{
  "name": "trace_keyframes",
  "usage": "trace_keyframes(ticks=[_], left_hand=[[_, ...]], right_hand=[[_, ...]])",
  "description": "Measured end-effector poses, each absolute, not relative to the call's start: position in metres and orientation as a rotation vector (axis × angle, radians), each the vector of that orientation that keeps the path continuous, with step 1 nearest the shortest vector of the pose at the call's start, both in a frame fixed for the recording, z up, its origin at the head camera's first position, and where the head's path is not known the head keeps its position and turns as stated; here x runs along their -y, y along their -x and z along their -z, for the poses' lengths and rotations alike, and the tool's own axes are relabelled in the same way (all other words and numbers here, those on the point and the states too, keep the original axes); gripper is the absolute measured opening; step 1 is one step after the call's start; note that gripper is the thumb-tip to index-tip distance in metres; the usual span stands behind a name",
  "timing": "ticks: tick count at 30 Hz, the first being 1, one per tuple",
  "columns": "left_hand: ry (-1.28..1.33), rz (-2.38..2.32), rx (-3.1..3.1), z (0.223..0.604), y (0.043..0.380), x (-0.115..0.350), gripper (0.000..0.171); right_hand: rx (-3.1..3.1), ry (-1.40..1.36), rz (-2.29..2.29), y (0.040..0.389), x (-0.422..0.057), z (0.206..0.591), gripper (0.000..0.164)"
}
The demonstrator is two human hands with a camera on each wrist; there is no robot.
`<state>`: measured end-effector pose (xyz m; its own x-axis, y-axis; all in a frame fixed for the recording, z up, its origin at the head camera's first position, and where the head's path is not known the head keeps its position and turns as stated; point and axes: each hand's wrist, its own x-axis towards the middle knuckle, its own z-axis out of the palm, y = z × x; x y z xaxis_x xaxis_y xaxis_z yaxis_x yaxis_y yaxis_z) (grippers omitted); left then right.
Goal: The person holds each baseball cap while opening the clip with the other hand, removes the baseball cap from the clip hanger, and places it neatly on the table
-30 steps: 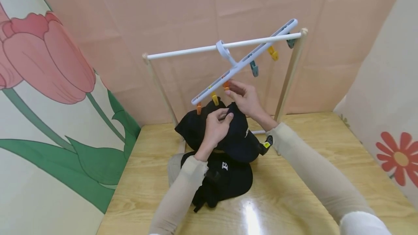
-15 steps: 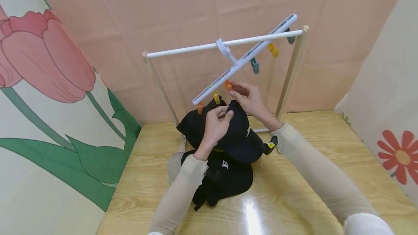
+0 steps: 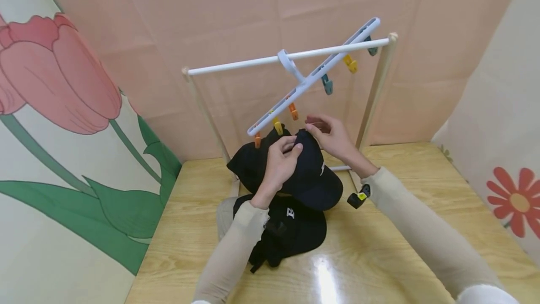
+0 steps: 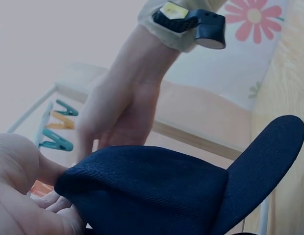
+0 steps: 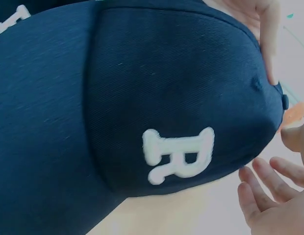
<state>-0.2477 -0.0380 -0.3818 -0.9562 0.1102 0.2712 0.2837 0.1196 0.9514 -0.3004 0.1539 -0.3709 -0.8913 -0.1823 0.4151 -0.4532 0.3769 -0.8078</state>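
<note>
My left hand (image 3: pixel 279 163) pinches the crown of a dark navy cap (image 3: pixel 312 177), whose brim points down to the right. In the right wrist view, the cap's front (image 5: pixel 176 98) bears a white letter R. My right hand (image 3: pixel 331 137) is beside the crown, its fingers loosely bent near the top button (image 5: pixel 285 102). Just above, an orange clip (image 3: pixel 293 111) hangs from a pale blue clip hanger (image 3: pixel 310 81). Another black cap (image 3: pixel 249 165) hangs behind my left hand, below a yellow clip (image 3: pixel 278 126) and another orange clip (image 3: pixel 258 141).
The hanger hooks over the white bar (image 3: pixel 236 66) of a wooden-legged rack. Teal and yellow clips (image 3: pixel 350 64) hang on its right half. On the table (image 3: pixel 379 247) lie a black cap (image 3: pixel 303 233) with a white letter and a grey cap (image 3: pixel 225 217). Papered walls surround the table.
My right hand has let go of the middle orange clip and moved down and right to the navy cap's crown. The left hand keeps its hold on the cap.
</note>
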Motion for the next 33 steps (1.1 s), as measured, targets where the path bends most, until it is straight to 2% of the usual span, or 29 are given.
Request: trace_keyframes(ticks=[33], left_hand=[[0.407, 2.108, 2.144, 0.385, 0.233, 0.02, 0.026]], right_hand=[[2.674, -0.295, -1.348, 0.248, -0.228, 0.428, 0.05]])
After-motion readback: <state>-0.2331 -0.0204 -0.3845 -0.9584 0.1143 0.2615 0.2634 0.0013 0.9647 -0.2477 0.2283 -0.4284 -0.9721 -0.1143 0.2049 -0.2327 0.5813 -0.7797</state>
